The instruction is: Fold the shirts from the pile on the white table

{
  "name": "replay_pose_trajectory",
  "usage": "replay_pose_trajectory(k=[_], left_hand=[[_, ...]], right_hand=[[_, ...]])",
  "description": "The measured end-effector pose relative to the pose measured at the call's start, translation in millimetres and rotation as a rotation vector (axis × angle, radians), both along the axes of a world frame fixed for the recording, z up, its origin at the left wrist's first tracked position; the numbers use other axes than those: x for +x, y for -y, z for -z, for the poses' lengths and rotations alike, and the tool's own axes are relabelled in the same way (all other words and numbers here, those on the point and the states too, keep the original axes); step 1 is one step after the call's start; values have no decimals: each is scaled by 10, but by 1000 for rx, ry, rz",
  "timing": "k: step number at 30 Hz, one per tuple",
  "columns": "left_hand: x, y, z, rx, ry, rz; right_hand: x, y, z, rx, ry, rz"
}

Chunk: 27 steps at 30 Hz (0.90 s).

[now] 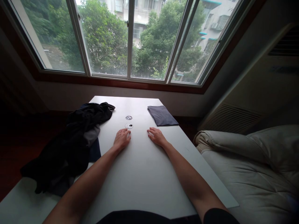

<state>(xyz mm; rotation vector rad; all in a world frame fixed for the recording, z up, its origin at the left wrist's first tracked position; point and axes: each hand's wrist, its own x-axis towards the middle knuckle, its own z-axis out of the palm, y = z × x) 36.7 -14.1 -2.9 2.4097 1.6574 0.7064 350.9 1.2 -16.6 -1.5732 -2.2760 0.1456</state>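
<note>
Both my hands lie on a white table (144, 168), apart from each other and holding nothing. My left hand (122, 138) rests palm down with its fingers loosely spread, just in front of a round grommet (129, 126) in the tabletop. My right hand (156, 136) also lies flat, fingers apart, a little short of a folded grey cloth (163, 115). Along the left side is a heap of dark clothes (77, 140), mostly black with some grey and navy, which hangs over the table edge.
A second round grommet (129, 118) sits farther back in the tabletop. To the right stands a pale padded sofa (247, 161). A floor-standing air conditioner (259, 87) is behind it. Past the table's far end is a wide window (128, 40) with trees outside.
</note>
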Motion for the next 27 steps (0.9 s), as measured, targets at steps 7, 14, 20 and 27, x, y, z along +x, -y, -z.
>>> replay_pose_trajectory(k=[7,14,20,27], left_hand=[[8,13,-3,-2,-1,2],[3,3,15,11,-3,4],[1,9,5,-7,-7,1],[3,6,10,-7,-8,4]], right_hand=[[26,-6,6,11,-20,-8],[42,-24,35,16,-28,-10],[43,-26,37,22,-35,-11],[37,-20,33,19,-46,-3]])
